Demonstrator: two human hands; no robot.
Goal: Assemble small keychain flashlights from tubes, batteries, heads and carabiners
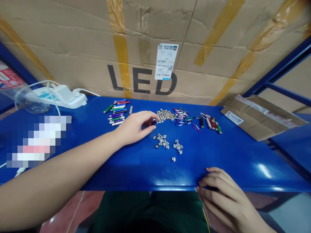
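My left hand (136,126) reaches across the blue table with thumb and fingers closed round a small purple flashlight tube (153,122), mostly hidden by the fingers. Its fingertips are at the left edge of a pile of small round button cells (165,115). Nearer to me lie several silver end caps (163,141), with a smaller group (178,146) to their right. My right hand (223,192) rests at the table's front edge, fingers loosely bent and apart, holding nothing. Left of the button cells are coloured metal flashlight tubes (118,111).
Coloured carabiner clips (181,116) lie right of the button cells, beside several flashlights (212,124). A flattened cardboard box (262,116) is at the right. A white power strip (60,97) with cables sits back left. Behind the table (218,152) stands a large carton (85,55).
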